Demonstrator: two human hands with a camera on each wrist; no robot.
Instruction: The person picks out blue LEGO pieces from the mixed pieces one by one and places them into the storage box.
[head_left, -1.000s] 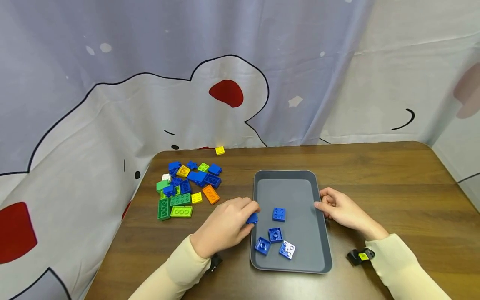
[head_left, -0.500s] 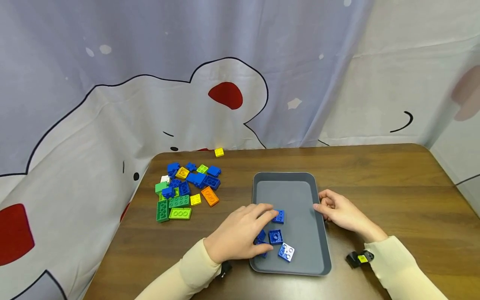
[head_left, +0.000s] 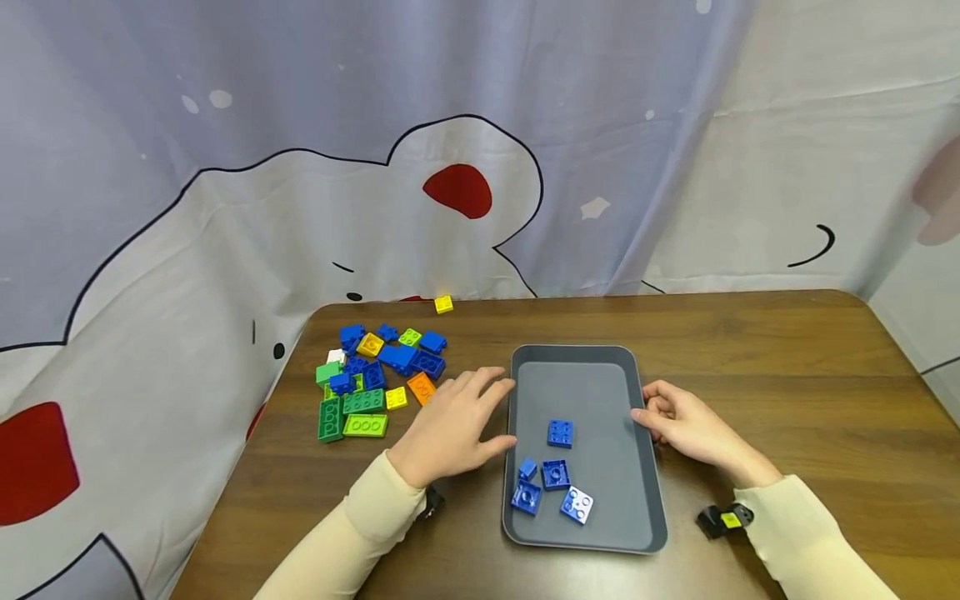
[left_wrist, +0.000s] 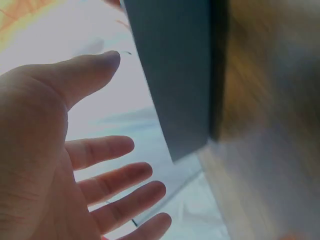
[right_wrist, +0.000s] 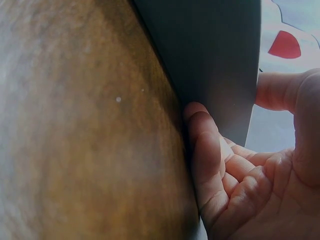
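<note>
My left hand (head_left: 453, 429) hovers by the tray's left edge with fingers spread and nothing held; the left wrist view shows the same bare palm and fingers (left_wrist: 110, 187). A grey rectangular tray (head_left: 600, 392) carries several blue toy building bricks. Among them are a small blue brick (head_left: 527, 469), a studded one (head_left: 559, 433) and one shining white with glare (head_left: 577, 505). On the tray's right side, my right hand (head_left: 686, 425) grips the edge, its thumb on the rim. In the right wrist view its curled fingers (right_wrist: 205, 145) rest against the outer wall.
A pile of loose bricks (head_left: 363, 401), green, blue, yellow, orange and white, lies on the wooden table (head_left: 787, 358) at the left. One yellow brick (head_left: 444, 304) sits at the far table edge. Behind hangs a printed curtain (head_left: 300, 225).
My left hand has reached over the tray, let go of a small blue brick there, and drawn back leftward with fingers spread. The right hand stays on the tray edge.
</note>
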